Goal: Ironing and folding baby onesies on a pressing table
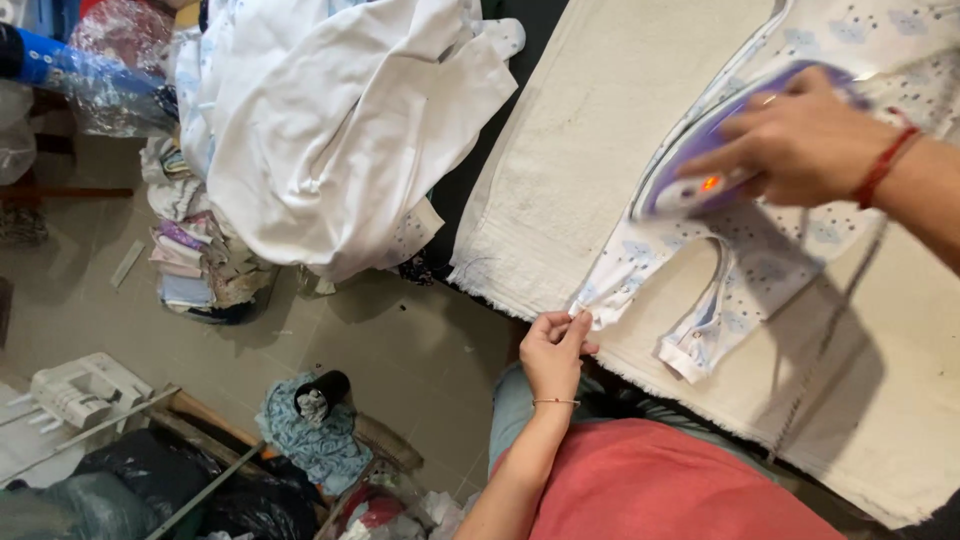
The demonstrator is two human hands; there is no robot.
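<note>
Small white baby garment (760, 250) with pale blue cloud print, laid flat on a cream towel (590, 140) at right. Left hand (553, 352) pinching its near-left corner between thumb and fingertips — pulled taut at the towel's frayed near edge. Right hand (800, 145) wrapped around the handle of a purple iron (690, 170), pressed onto the garment — blurred, orange light showing. Heap of white laundry (330, 120) far left. Blue tube in clear plastic wrap (90, 70) at far left edge, cut off. Black bags (200, 490) near left, contents hidden. Garment's far end cut off by the frame.
</note>
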